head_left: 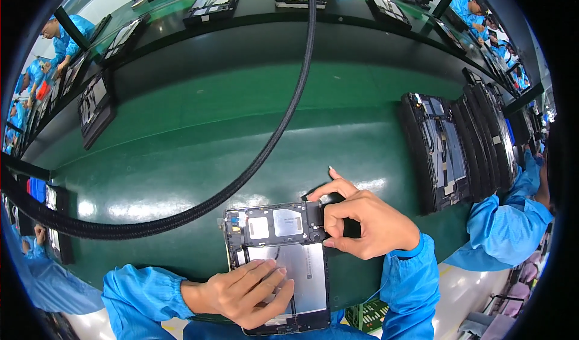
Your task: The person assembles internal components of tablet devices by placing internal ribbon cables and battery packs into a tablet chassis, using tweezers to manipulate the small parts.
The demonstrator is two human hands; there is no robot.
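An opened tablet [310, 267] with its inner parts bare lies near the table's front edge. It has a silver plate, a dark frame and a circuit section along its far end. My left hand [250, 292] rests on its lower left part, fingers stretched over the silver plate and a thin dark cable. At the tablet's far right corner is my right hand [368, 222], with thumb and a bent finger pinched together by the edge. Its index finger reaches to a small black piece at that corner. What the pinch holds is too small to make out.
A thick black braided hose [274, 141] arcs over the green table [181, 159]. Stacked opened tablets [443, 153] stand at the right, beside a co-worker's blue sleeve [503, 228]. More tablets [213, 5] lie along the raised far shelf; one tablet [95, 111] leans at the left.
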